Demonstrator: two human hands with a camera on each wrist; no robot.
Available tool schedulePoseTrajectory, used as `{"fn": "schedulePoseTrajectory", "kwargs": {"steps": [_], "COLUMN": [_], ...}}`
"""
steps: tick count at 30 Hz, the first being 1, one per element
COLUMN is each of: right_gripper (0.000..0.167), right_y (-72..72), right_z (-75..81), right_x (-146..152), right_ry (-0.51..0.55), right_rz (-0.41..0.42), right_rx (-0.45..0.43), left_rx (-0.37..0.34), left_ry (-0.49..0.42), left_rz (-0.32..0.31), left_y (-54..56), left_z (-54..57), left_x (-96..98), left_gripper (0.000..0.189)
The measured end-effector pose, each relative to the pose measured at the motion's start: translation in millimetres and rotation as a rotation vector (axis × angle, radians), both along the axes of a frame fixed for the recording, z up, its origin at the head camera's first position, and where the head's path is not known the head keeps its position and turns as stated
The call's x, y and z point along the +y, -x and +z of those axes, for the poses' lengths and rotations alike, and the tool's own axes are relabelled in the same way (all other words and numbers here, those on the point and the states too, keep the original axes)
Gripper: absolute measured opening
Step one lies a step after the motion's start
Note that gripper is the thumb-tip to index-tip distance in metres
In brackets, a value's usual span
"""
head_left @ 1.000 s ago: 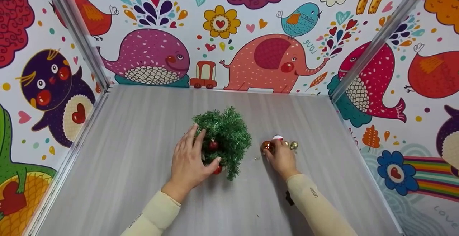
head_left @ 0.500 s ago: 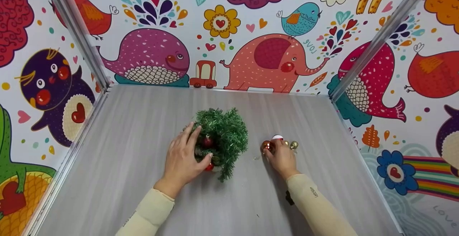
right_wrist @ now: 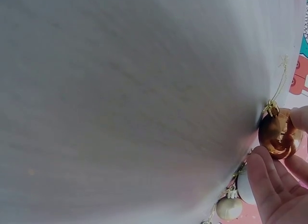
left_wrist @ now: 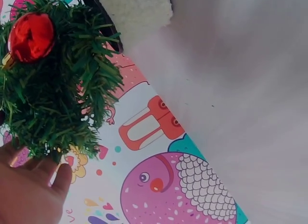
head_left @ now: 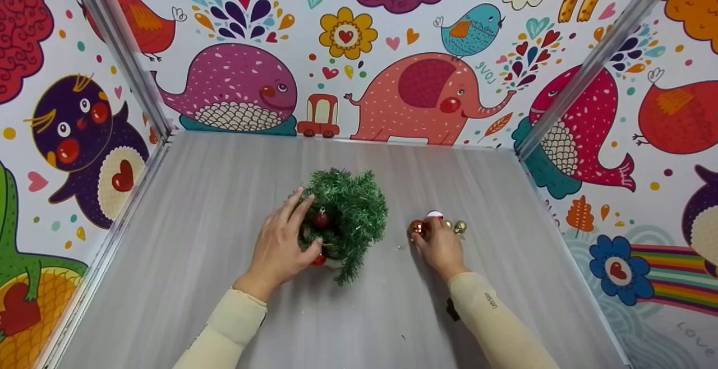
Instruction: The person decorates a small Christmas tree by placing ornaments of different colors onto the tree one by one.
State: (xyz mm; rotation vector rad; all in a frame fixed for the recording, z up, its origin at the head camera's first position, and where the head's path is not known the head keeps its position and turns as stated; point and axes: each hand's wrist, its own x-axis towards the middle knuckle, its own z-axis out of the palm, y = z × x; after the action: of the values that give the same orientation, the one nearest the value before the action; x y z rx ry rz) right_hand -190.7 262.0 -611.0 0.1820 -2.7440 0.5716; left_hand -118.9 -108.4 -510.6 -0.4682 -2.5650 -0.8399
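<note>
A small green tinsel Christmas tree (head_left: 362, 203) leans on the table, its pale base (left_wrist: 139, 14) showing in the left wrist view. A dark red bauble (head_left: 321, 218) and a brighter red bauble (head_left: 319, 259) hang on its left side. My left hand (head_left: 280, 245) cups that side, fingers among the branches and thumb by the lower red bauble. Right of the tree, my right hand (head_left: 443, 250) pinches a shiny copper bauble (right_wrist: 280, 133) between thumb and fingers, its gold string loose. Beside those fingers lie a white bauble (right_wrist: 245, 186) and a pale gold bauble (right_wrist: 229, 207).
A gold bauble (head_left: 460, 227) and a white-and-red piece (head_left: 434, 214) lie just beyond my right hand. A small black object (head_left: 452, 309) sits by the right sleeve. Printed panels with metal corner posts enclose the grey table (head_left: 213, 189) at the back and sides.
My left hand has shifted left, and the tree has turned with it, so both red baubles now lie further left. The right hand has stayed at the copper bauble.
</note>
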Motion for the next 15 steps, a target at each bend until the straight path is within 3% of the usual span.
{"fn": "schedulePoseTrajectory", "kwargs": {"steps": [15], "right_gripper": [0.045], "right_y": [0.2], "right_z": [0.6], "right_x": [-0.3], "right_ry": [-0.007], "right_rz": [0.013], "right_rx": [-0.004], "left_rx": [0.024], "left_ry": [-0.008], "left_rz": [-0.005], "left_y": [1.0], "left_z": [-1.7], "left_x": [-7.7], "left_gripper": [0.075]}}
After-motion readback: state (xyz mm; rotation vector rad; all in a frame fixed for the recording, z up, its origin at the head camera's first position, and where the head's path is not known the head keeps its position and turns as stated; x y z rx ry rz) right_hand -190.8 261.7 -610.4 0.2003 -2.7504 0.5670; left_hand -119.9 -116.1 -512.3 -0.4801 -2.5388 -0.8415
